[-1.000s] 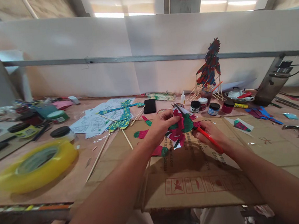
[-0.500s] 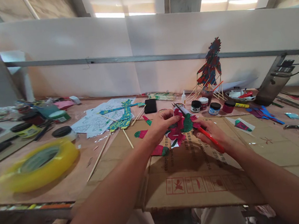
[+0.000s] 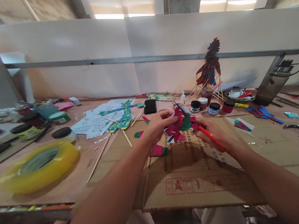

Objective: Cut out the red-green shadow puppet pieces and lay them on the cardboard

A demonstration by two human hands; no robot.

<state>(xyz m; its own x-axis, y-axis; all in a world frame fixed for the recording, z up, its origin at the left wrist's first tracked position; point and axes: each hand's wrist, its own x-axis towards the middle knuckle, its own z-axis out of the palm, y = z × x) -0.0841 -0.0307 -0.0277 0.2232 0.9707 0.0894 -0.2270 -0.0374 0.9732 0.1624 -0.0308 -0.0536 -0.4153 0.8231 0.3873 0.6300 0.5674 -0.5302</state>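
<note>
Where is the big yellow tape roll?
In the head view, the yellow tape roll lies far left on the table, beside a black-lidded jar.

The left hand covers part of the paper cutout; the near-left yellow tape roll is blurred.

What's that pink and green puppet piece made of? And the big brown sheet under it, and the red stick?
Pink and green puppet piece, in the left hand: thin stiff sheet, perhaps film or card, painted; flat with sharp cut edges. Brown sheet: matte cardboard, with printed shipping marks and fold creases. Red stick, in the right hand: probably plastic, smooth, slightly shiny.
</note>
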